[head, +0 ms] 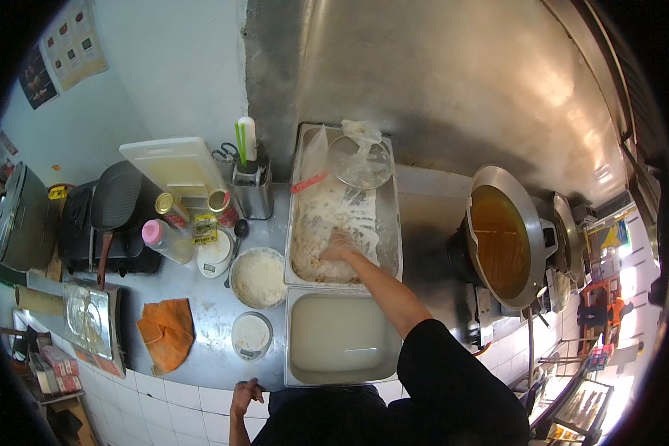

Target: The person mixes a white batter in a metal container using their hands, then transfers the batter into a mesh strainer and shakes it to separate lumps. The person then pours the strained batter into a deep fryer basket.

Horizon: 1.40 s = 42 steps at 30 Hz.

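Note:
My right hand reaches down into a steel tray of flour, at its near half. Clumpy, floured pieces lie around the blurred fingers, and I cannot tell whether they grip anything. Close to the counter's front edge, my left hand hangs low with its fingers loosely curled; whether it holds something is unclear. A red-handled tool, a round strainer and a crumpled plastic bag lie at the flour tray's far end. Nearer to me, a second steel tray holds cloudy, whitish liquid.
A bowl of flour and a white kitchen scale stand left of the trays. Further left lie an orange cloth and a grill pan. A large wok of brown oil sits on the right. Someone in orange is far right.

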### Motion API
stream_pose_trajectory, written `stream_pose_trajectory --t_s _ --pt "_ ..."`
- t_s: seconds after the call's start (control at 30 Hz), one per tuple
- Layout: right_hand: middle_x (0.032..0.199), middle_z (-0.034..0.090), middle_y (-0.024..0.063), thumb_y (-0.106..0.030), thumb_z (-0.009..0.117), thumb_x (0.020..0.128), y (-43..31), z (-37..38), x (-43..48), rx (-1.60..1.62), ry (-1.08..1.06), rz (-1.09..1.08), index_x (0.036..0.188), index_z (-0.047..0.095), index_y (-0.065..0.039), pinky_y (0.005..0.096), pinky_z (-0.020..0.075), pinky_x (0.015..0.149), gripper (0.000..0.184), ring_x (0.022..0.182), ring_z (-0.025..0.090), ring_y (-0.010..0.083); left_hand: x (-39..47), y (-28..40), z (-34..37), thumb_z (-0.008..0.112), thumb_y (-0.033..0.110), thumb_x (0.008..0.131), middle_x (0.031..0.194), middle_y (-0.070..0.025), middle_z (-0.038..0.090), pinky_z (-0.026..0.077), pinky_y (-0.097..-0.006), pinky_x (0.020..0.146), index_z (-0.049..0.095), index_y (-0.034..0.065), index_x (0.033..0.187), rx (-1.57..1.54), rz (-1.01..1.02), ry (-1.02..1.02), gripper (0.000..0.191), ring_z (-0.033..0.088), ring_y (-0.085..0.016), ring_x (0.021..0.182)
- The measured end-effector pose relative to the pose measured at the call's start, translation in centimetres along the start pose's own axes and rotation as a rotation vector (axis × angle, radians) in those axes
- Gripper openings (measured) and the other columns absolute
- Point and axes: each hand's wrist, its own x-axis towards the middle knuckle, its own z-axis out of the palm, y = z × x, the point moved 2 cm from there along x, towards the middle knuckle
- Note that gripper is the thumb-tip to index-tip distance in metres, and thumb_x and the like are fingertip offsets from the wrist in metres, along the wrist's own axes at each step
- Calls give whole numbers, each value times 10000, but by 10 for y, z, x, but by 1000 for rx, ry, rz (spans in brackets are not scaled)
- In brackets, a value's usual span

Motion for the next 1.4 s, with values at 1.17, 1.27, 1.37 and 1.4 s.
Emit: stream_pose_trajectory --t_s 1.17,1.27,1.37,1.4 --pt "1081 650 286 -489 696 761 -10 -60 -63 -244 -328 -452 1102 614 101 426 492 899 686 1009 636 376 -7 9 2 481 327 991 550 -132 637 477 -295 564 631 28 596 -88 -46 -23 518 625 -212 504" --pt "1125 650 278 -515 718 739 33 -82 -67 -202 -280 -237 1144 621 76 414 497 903 723 1032 642 357 -6 7 2 477 319 993 542 -129 630 478 -302 552 628 26 591 -65 -21 -12 520 621 -213 500" --pt "1226 626 262 -554 727 728 53 -65 -52 -21 -293 -17 1210 624 44 413 488 944 776 1122 621 339 -4 5 2 475 316 996 537 -129 626 481 -307 547 625 24 587 -43 -7 -5 525 618 -212 497" --pt "1255 615 256 -573 731 720 53 -44 -51 124 -338 44 1223 627 35 416 484 958 796 1152 610 337 -3 4 2 492 320 988 536 -127 617 491 -313 551 618 21 589 -64 -13 -12 515 615 -220 495"
